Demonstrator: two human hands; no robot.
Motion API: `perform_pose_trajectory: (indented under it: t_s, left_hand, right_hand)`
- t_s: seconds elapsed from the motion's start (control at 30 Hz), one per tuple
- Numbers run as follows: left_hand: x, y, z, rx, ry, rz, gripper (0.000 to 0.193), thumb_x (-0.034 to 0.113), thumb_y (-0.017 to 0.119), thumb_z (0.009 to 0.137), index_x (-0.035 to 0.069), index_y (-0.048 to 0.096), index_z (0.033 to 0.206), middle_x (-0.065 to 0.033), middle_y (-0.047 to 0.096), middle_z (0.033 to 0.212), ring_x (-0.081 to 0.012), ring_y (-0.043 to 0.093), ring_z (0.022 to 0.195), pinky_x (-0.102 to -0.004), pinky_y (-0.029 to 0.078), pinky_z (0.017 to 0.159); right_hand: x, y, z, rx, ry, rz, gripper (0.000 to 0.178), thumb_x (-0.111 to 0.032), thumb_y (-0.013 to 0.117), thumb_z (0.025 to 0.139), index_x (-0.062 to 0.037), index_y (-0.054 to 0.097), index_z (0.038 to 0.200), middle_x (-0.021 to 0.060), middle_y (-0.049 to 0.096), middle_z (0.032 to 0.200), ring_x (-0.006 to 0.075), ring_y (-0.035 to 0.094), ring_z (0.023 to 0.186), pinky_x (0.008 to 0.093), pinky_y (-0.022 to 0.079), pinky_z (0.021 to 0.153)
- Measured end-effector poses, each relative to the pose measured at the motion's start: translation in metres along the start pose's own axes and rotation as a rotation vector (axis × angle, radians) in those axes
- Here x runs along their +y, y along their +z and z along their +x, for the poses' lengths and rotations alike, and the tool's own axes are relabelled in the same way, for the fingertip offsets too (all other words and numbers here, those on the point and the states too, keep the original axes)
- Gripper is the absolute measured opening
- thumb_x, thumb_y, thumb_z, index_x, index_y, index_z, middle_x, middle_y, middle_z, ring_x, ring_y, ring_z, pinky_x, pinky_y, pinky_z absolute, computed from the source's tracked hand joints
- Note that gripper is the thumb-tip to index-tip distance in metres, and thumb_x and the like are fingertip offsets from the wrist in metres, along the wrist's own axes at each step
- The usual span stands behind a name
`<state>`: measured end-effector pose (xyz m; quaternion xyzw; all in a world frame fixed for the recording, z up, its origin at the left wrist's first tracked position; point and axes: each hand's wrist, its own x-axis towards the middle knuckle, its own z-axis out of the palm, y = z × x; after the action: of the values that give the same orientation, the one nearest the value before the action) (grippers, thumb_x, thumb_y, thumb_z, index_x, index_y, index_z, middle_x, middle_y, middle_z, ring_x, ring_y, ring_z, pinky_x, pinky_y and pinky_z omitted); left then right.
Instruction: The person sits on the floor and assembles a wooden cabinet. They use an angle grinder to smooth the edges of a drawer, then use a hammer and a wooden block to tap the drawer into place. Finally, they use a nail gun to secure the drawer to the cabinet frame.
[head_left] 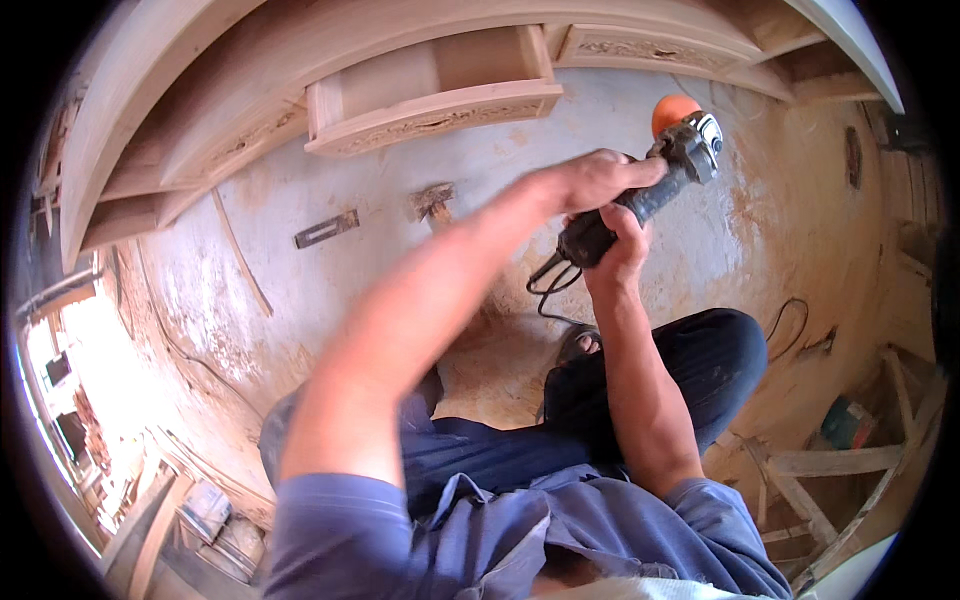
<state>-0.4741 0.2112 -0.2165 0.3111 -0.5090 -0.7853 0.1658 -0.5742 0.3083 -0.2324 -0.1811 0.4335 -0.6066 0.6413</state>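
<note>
Both of my hands are wrapped round a black angle grinder (655,190) with a metal gear head and an orange round pad or disc at its far end. My left hand (608,178) reaches across and closes on the body just behind the head. Lower down, my right hand (622,245) grips the rear of the body, where a black cord (550,290) leaves it and drops to the floor. The orange disc is near the carved wooden furniture piece (430,50), apart from it. Part of the grinder's body is hidden by my fingers.
An open drawer (435,115) with a carved front juts out from the furniture. A hammer-like tool (435,200) and a flat dark metal piece (327,228) lie on the dusty floor. A wooden frame (835,462) stands at the lower right; wood scraps (150,500) are at the lower left.
</note>
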Motion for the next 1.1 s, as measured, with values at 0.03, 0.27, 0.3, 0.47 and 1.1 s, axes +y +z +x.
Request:
perform_pose_trajectory:
  t_s: [0.03, 0.27, 0.3, 0.47, 1.1]
  left_hand:
    - [0.016, -0.004, -0.022, 0.041, -0.002, 0.056, 0.051, 0.055, 0.053, 0.101, 0.007, 0.069, 0.097, -0.0002, 0.063, 0.087, -0.0118, 0.057, 0.083, -0.0282, 0.046, 0.077]
    - [-0.044, -0.129, -0.126, 0.704, -0.162, -0.168, 0.037, 0.021, 0.061, 0.096, -0.008, 0.057, 0.120, -0.0187, 0.067, 0.115, -0.0254, 0.066, 0.105, -0.0348, 0.053, 0.090]
    - [-0.055, -0.143, -0.130, 0.809, -0.091, -0.304, 0.036, 0.015, 0.060, 0.095, -0.009, 0.055, 0.121, -0.0212, 0.066, 0.119, -0.0277, 0.067, 0.108, -0.0360, 0.053, 0.092]
    - [-0.064, -0.149, -0.096, 0.992, 0.072, -0.413, 0.027, 0.002, 0.056, 0.091, -0.009, 0.056, 0.115, -0.0207, 0.063, 0.115, -0.0281, 0.067, 0.103, -0.0379, 0.054, 0.092]
    - [-0.076, -0.111, -0.090, 0.190, -0.026, -0.294, 0.044, 0.036, 0.049, 0.108, -0.001, 0.060, 0.128, -0.0131, 0.068, 0.123, -0.0233, 0.064, 0.114, -0.0373, 0.048, 0.100]
  right_hand:
    - [-0.002, 0.012, 0.005, 0.095, -0.035, 0.049, 0.029, -0.012, 0.063, 0.075, 0.0042, 0.059, 0.098, 0.0147, 0.064, 0.078, 0.0274, 0.065, 0.065, 0.0391, 0.056, 0.063]
    - [0.011, -0.005, 0.039, 0.235, -0.089, 0.041, 0.025, -0.017, 0.065, 0.073, 0.0035, 0.062, 0.086, 0.0160, 0.064, 0.075, 0.0298, 0.065, 0.068, 0.0413, 0.055, 0.067]
    - [0.014, -0.011, 0.039, 0.248, -0.085, 0.051, 0.024, -0.017, 0.065, 0.073, 0.0032, 0.062, 0.086, 0.0156, 0.064, 0.075, 0.0297, 0.065, 0.068, 0.0413, 0.055, 0.068]
    - [0.026, -0.025, 0.017, 0.303, -0.069, -0.017, 0.026, -0.018, 0.065, 0.074, 0.0034, 0.062, 0.087, 0.0156, 0.064, 0.076, 0.0294, 0.064, 0.069, 0.0411, 0.054, 0.067]
    - [0.074, 0.017, -0.031, 0.068, 0.158, -0.195, 0.043, -0.021, 0.066, 0.070, 0.0029, 0.058, 0.104, 0.0148, 0.066, 0.084, 0.0272, 0.066, 0.068, 0.0390, 0.056, 0.062]
